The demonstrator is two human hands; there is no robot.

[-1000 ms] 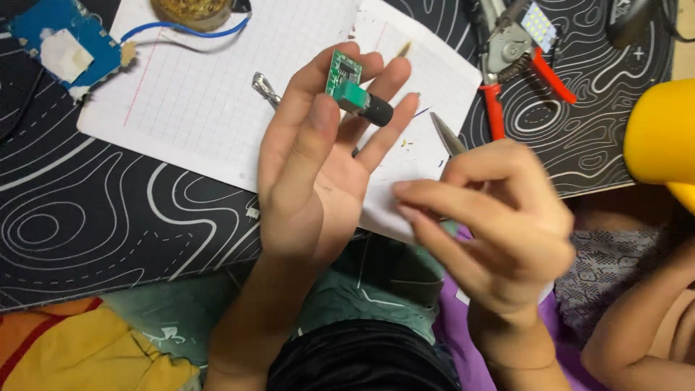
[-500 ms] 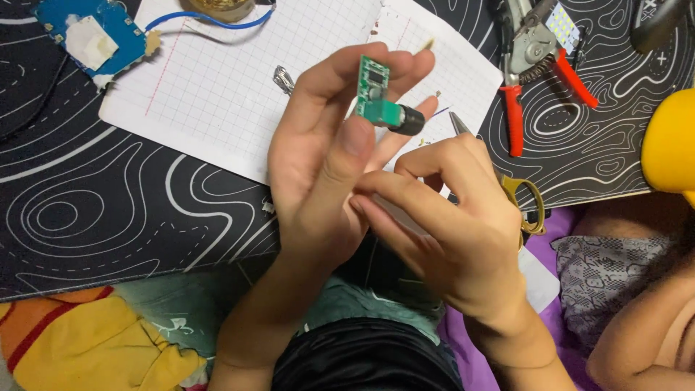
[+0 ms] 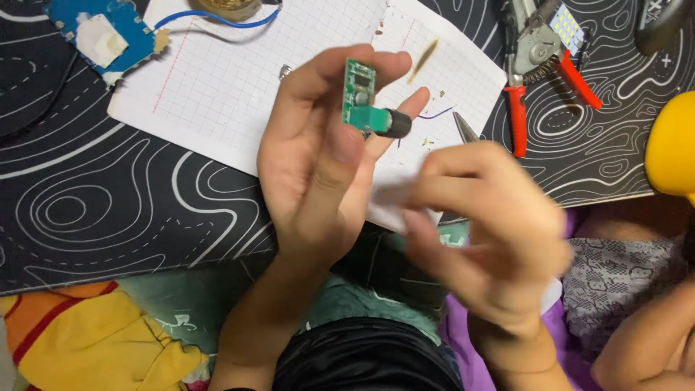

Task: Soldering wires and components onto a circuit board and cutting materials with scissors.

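Left hand [image 3: 311, 166] pinched the green board [image 3: 360, 98] upright; blurred right hand [image 3: 485, 232] at four o'clock, grip unclear; steadying the board would help

Matt green circuit board [image 3: 357, 98], squared paper sheet [image 3: 239, 80], metal pliers [image 3: 536, 54] with glossy red plastic grips

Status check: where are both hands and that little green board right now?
Left hand shut on small green circuit board, held up over the grid paper. Right hand blurred just beside it, grip unclear. Red-handled pliers off to the right on the mat.
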